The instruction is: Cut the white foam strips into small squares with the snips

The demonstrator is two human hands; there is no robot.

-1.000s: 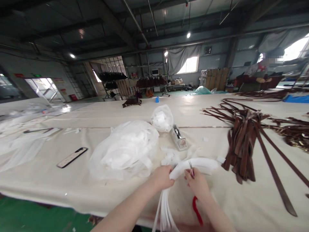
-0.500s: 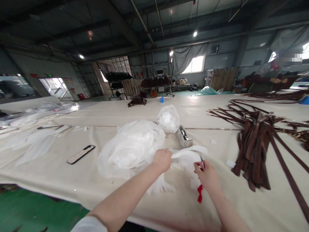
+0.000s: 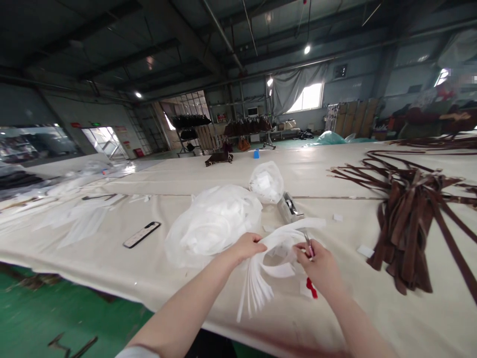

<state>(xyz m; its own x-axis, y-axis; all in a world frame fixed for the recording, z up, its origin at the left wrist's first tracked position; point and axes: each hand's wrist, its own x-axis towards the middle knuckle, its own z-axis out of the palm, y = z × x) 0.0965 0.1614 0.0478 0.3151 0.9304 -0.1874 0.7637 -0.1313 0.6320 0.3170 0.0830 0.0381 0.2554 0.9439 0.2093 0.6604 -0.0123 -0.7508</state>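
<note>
– Across the bench (image 3: 156, 275), doing what with the grip of the left hand (image 3: 248, 247)?

– Pinching a fanned bundle of white strips (image 3: 258, 282), splaying down toward the near edge, just beside the stuffed plastic bag (image 3: 216, 223).

– And with the right hand (image 3: 319, 261)?

– Holding a slim pointed tool (image 3: 308, 243) between thumb and fingers, right beside the bundle's curling ends.

– Seeing what farther right?

– Seeing brown straps (image 3: 408, 233) lying heaped.

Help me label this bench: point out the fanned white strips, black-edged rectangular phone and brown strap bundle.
Fanned white strips (image 3: 258, 272): head view, middle of the fan.
Black-edged rectangular phone (image 3: 142, 235): head view, upper side.
Brown strap bundle (image 3: 404, 226): head view, broad straps.
</note>
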